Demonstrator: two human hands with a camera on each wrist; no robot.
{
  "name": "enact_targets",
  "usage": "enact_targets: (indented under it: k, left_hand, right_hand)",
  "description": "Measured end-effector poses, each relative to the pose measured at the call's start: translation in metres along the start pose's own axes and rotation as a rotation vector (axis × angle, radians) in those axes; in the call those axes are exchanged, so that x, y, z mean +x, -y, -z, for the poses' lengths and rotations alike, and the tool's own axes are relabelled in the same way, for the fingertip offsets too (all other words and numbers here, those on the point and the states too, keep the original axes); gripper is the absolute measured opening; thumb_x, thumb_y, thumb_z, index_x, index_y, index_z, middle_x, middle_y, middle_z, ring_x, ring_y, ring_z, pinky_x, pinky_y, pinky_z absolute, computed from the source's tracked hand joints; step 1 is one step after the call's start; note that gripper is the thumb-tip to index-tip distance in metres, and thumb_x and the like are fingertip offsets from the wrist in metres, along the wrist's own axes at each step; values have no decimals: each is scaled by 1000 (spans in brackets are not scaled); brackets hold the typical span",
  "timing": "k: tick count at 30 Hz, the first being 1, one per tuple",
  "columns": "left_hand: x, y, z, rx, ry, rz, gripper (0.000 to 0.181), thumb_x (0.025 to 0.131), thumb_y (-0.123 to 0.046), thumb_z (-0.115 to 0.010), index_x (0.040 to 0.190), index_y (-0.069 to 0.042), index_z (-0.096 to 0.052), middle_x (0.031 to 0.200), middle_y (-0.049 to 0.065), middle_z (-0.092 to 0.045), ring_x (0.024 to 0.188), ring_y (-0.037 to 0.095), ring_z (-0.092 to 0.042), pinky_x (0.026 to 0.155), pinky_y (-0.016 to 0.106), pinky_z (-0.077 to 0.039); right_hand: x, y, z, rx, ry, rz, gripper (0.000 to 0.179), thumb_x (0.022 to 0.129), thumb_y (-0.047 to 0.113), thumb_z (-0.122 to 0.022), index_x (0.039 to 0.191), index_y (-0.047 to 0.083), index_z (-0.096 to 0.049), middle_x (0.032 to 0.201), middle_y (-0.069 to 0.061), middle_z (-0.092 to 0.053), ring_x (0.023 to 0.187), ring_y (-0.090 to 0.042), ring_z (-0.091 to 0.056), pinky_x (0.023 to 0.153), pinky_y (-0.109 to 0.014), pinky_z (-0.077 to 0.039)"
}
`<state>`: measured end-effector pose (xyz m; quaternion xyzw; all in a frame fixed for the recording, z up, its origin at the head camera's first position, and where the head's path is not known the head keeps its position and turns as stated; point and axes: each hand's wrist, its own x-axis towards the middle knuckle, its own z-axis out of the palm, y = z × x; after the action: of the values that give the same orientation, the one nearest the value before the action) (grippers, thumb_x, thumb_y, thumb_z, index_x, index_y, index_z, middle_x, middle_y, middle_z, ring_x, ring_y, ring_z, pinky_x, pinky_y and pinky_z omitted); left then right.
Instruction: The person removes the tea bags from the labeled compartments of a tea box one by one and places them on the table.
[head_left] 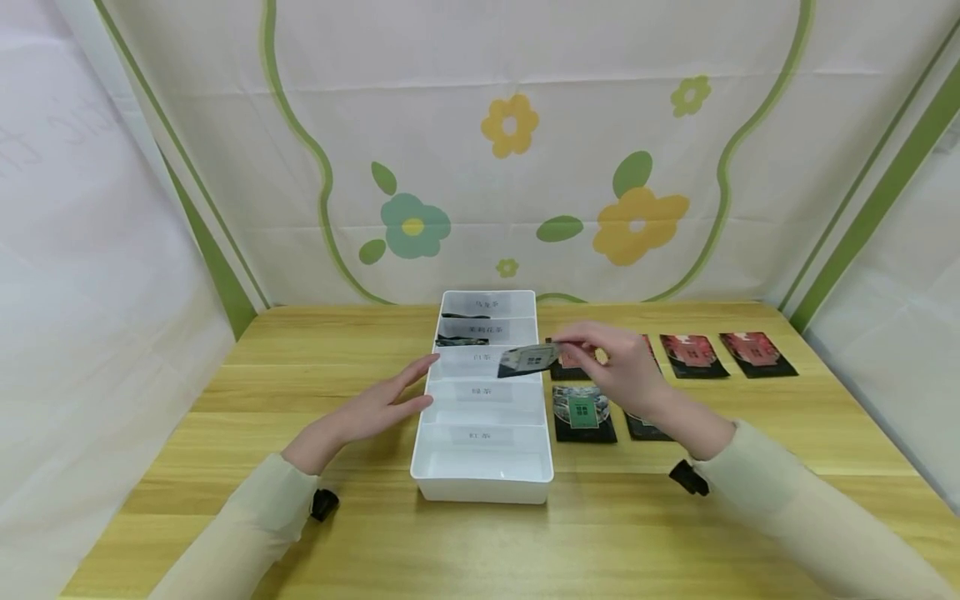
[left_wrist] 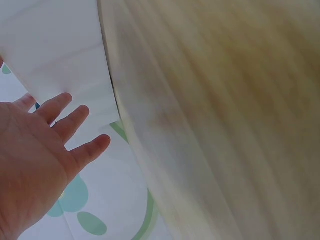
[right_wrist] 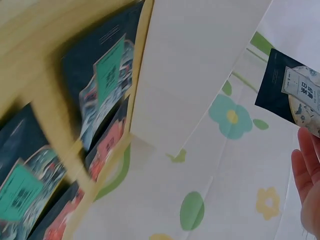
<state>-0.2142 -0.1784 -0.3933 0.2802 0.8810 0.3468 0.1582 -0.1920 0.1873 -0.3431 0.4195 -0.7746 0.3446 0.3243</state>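
My right hand [head_left: 611,362] pinches a flat tea packet [head_left: 527,360] by one edge, above the middle of a white divided box [head_left: 480,492]. In the right wrist view the packet [right_wrist: 287,87] shows a dark end, a pale label and a patterned part. My left hand [head_left: 378,407] has its fingers spread, with the fingertips right at the box's left side. Printed labels mark the compartments. Dark packets [head_left: 462,341] lie in the second compartment from the back, and a dark edge [head_left: 465,316] shows in the rearmost one.
Right of the box, packets lie in two rows on the wooden table [head_left: 300,367]. Red-labelled ones [head_left: 693,356] form the back row; green-labelled ones [head_left: 583,414] lie in front, partly hidden by my right arm. A flowered white cloth [head_left: 465,100] hangs behind.
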Motion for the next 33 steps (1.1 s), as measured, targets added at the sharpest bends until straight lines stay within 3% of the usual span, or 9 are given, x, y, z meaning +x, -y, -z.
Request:
enact_targets:
  k: [10,18,23,26,30,33]
  left_hand:
    - [-1,0,0,-9,1,1,68,99,-52,-48,156,-37,-14,158,1,-22,142,29,-26,110,57,-23]
    - [0,1,0,-15,-1,-14,68,99,-52,-48,156,-36,-14,159,0,-21,142,27,-26,110,55,-23]
    - [1,2,-1,-19,-3,-20,68,99,-51,-48,156,-36,-14,159,0,-21,142,27,-26,110,55,-23]
    - [1,2,-1,-21,-4,-20,67,99,-51,-48,156,-36,-14,159,0,-21,142,27,-26,110,55,-23]
    - [1,2,-1,-20,-5,-22,68,99,-51,-48,156,-35,-14,159,0,-21,142,27,-25,110,55,-23]
    - [1,1,-1,-14,-8,-20,68,99,-51,-48,156,-34,-14,159,1,-21,142,28,-25,110,55,-23]
  right_hand:
    - [-38,-11,38,-120,-106,-70,10,91,5,-68,99,1,-73,87,-9,-71,66,-13,-64,61,-15,-48]
    - [-70,-23,73,-238,-177,-133,38,99,34,-58,96,0,-75,81,-11,-71,65,1,-60,61,-9,-45]
    - [-87,-27,100,-310,-116,-177,28,97,26,-62,100,1,-75,83,-10,-71,69,5,-58,60,-12,-45]
    - [-95,-28,115,-361,-45,-197,14,91,7,-68,103,1,-73,81,-7,-69,67,5,-56,59,-13,-47]
    - [-102,-31,134,-388,48,-224,34,76,-15,-72,105,2,-72,83,-8,-68,66,6,-56,55,-12,-45]
    - [-107,-35,145,-414,112,-256,39,73,-16,-74,105,5,-72,82,-8,-68,63,5,-55,50,-13,-40]
